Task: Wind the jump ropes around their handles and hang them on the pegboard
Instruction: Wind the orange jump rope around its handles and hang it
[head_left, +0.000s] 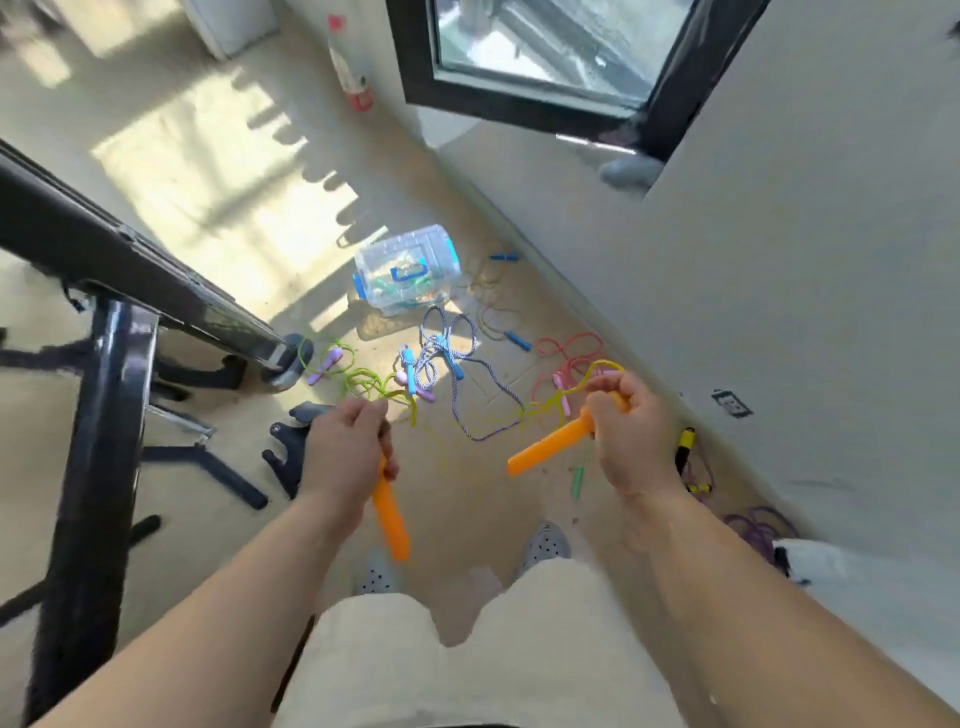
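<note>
My left hand (348, 447) grips one orange handle (392, 519), which points down toward my feet. In my right hand (631, 431) is the other orange handle (550, 447), pointing left and slightly down. A thin yellow rope (597, 376) loops above my right fist and hangs slack between the two hands over the floor. On the floor beyond lie several more jump ropes: a green one with purple handles (332, 364), a blue-and-white one with blue handles (447, 358) and a pink one (566, 358). No pegboard is in view.
A clear plastic box with blue latches (405, 267) stands on the floor ahead. A black frame (104, 415) with feet fills the left side. The wall (779, 312) runs along the right, with a purple rope (753, 525) and yellow-black handles (685, 447) at its foot.
</note>
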